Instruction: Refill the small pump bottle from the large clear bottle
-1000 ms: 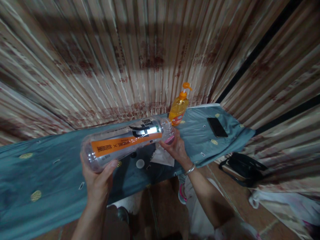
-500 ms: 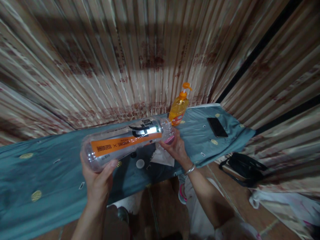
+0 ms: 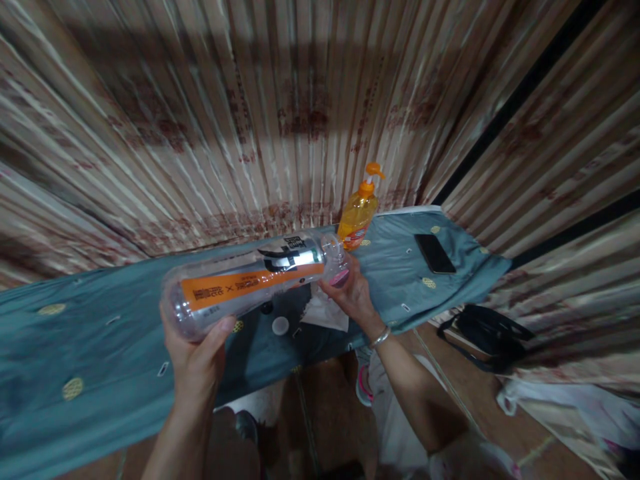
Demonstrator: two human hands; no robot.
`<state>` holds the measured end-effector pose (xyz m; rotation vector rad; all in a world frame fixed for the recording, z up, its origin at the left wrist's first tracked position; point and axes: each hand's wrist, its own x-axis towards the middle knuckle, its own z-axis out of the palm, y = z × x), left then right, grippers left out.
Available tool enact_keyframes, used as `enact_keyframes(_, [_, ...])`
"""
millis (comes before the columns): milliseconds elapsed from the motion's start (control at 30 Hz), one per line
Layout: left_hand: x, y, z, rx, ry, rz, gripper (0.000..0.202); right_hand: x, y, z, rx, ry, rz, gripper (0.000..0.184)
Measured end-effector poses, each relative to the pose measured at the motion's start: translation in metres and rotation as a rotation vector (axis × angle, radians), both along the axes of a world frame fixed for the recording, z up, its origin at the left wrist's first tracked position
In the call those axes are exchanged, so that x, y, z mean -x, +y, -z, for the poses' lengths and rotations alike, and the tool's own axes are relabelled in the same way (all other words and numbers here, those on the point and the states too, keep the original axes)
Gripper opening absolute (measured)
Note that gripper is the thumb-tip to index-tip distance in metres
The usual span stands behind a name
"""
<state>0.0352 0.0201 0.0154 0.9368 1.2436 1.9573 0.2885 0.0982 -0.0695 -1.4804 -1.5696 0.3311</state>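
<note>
Head camera view: a big clear bottle [image 3: 245, 285] is held on its side, tilted a bit, above a blue-green cloth [image 3: 110, 360]. It looks like thin plastic, so it is probably light and a little squashy, and it won't break easily. The smooth sides may be slippery. The best places to hold it look like the round bottom and the narrow neck. I can see no drink inside, but the label hides part of it.

The left hand [image 3: 196, 350] has its fingers curled round the bottom end, with the thumb in front. The right hand [image 3: 354, 298] is at the neck end, its fingers pinched around a small clear thing with pink on it [image 3: 339, 278]. I can't tell what that is, or if it is joined to the bottle.

Just past the neck stands a pump bottle [image 3: 357, 217] with yellow liquid in it and an orange top. Nearer the person are a round white cap [image 3: 281, 326] and a crumpled white sheet [image 3: 325, 312]. A black phone [image 3: 435, 254] lies off to the right. A black bag [image 3: 493, 333] is lower down; what it holds is hidden.
</note>
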Motion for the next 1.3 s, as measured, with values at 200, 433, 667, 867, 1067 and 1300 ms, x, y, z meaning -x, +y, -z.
enact_keyframes(200, [-0.0004, 0.0022, -0.0007, 0.003, -0.037, -0.014, 0.101, -0.0006, -0.0006, -0.0004, 0.008, 0.016, -0.008, 0.085])
enact_keyframes(433, [0.0003, 0.0010, 0.0009, -0.017, -0.025, -0.006, 0.101, 0.0000, -0.0008, -0.0003, 0.019, 0.025, 0.004, 0.085])
enact_keyframes(667, [0.0008, 0.0003, 0.0027, 0.000, 0.007, -0.015, 0.101, -0.0011, 0.0002, 0.0023, 0.007, 0.008, 0.001, 0.085])
enact_keyframes(867, [-0.0003, 0.0009, -0.0007, 0.005, -0.005, -0.029, 0.103, -0.0012, -0.0003, 0.0009, 0.015, 0.026, 0.000, 0.087])
enact_keyframes(1067, [0.0014, 0.0014, 0.0031, -0.025, 0.029, 0.000, 0.100, -0.0003, -0.0002, -0.0007, -0.016, 0.020, -0.006, 0.084])
enact_keyframes(1300, [0.0035, 0.0012, 0.0070, -0.022, 0.077, -0.012, 0.099, -0.0001, -0.0008, -0.0011, 0.004, 0.036, -0.011, 0.085])
